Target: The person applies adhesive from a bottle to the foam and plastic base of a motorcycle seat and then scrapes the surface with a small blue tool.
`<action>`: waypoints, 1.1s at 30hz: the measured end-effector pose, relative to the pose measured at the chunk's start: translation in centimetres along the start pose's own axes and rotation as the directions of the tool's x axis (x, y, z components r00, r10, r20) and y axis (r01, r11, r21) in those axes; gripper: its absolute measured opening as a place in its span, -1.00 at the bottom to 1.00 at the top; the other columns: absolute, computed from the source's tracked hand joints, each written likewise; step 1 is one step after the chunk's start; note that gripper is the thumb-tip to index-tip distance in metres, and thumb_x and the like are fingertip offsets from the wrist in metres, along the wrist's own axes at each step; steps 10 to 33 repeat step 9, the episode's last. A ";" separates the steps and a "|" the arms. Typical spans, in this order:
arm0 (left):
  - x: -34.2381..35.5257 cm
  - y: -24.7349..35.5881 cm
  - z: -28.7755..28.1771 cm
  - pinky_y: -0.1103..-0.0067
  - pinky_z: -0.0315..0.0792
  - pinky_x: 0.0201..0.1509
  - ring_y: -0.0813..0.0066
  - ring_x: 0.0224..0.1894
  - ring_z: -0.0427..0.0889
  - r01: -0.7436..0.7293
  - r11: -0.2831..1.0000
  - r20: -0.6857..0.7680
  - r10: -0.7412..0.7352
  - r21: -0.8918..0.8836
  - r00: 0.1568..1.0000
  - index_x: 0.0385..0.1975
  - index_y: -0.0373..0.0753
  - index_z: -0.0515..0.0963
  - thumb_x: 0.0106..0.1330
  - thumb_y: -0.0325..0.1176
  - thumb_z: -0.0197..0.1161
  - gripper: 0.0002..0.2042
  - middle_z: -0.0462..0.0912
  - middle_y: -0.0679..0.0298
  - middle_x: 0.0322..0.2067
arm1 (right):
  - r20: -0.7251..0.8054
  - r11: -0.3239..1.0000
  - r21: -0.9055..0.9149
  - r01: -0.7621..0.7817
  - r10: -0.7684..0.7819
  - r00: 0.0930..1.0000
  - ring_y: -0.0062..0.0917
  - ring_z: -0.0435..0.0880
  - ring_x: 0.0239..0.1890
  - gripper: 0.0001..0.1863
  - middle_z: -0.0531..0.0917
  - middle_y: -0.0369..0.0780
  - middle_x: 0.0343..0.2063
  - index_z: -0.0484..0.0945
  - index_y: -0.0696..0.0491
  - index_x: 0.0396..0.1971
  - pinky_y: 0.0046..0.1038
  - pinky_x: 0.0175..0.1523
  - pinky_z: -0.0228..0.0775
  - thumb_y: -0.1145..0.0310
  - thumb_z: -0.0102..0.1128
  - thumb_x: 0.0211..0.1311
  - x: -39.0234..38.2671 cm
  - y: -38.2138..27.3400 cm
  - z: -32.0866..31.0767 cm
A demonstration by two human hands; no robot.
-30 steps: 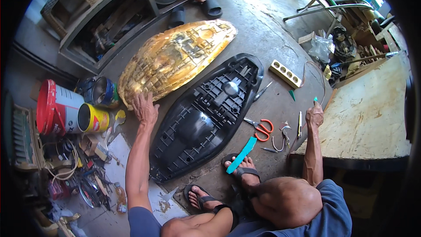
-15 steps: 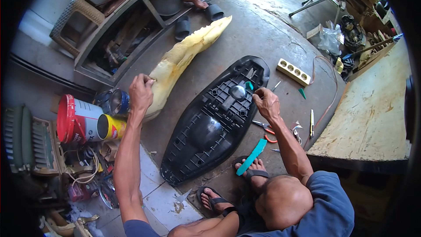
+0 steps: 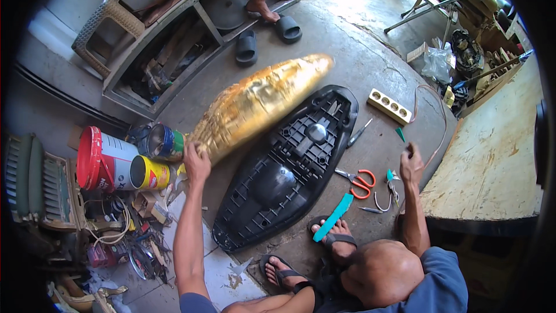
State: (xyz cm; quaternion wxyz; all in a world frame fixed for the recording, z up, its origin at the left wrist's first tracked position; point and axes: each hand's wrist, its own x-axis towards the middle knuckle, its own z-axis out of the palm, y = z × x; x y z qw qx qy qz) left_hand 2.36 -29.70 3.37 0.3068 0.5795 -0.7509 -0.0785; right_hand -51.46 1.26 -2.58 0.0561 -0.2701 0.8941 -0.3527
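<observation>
My left hand (image 3: 197, 163) is closed on the near end of a long yellow foam seat pad (image 3: 255, 101). The pad shows a rough, brown-stained face, is blurred by motion, and lies tilted beside the black plastic seat base (image 3: 272, 179). That base rests ribbed side up on the floor. Over at the right, my right hand (image 3: 412, 165) has its fingers curled, low near the wooden panel; whatever may be in them is hidden. Close by lie a small green scrap (image 3: 400, 134), orange-handled scissors (image 3: 362, 184) and a thin pointed tool (image 3: 360, 132).
A teal strip (image 3: 333, 218) lies across my sandalled foot. A power strip (image 3: 389, 106) sits beyond the base. Paint buckets (image 3: 110, 159) and cans crowd the left; a wooden panel (image 3: 486, 150) bounds the right. Another person's feet (image 3: 263, 10) and dark slippers (image 3: 247, 48) are at the back.
The foam pad has rolled over toward the base, showing its stained face. My right hand has moved right, away from the base, to where a cutter knife lay. The green piece on the base is gone.
</observation>
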 end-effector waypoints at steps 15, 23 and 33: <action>-7.2 4.3 2.3 -0.13 -0.13 0.41 0.02 0.32 0.22 -0.210 0.895 0.294 0.094 0.393 0.951 0.29 -0.16 0.28 0.12 0.12 0.32 -0.22 0.31 -0.01 0.23 | 0.476 0.981 0.100 0.167 -0.195 0.858 -0.25 0.65 0.05 -0.50 0.65 -0.10 0.03 0.48 -0.03 0.19 -0.28 0.20 0.43 0.27 0.19 0.22 -5.5 -3.7 10.4; -7.2 4.3 2.3 -0.13 -0.13 0.41 0.02 0.32 0.22 -0.210 0.895 0.294 0.094 0.393 0.951 0.29 -0.16 0.28 0.12 0.12 0.32 -0.22 0.31 -0.01 0.23 | 0.476 0.981 0.100 0.167 -0.195 0.858 -0.25 0.65 0.05 -0.50 0.65 -0.10 0.03 0.48 -0.03 0.19 -0.28 0.20 0.43 0.27 0.19 0.22 -5.5 -3.7 10.4; -7.2 4.3 2.3 -0.13 -0.13 0.41 0.02 0.32 0.22 -0.210 0.895 0.294 0.094 0.393 0.951 0.29 -0.16 0.28 0.12 0.12 0.32 -0.22 0.31 -0.01 0.23 | 0.476 0.981 0.100 0.167 -0.195 0.858 -0.25 0.65 0.05 -0.50 0.65 -0.10 0.03 0.48 -0.03 0.19 -0.28 0.20 0.43 0.27 0.19 0.22 -5.5 -3.7 10.4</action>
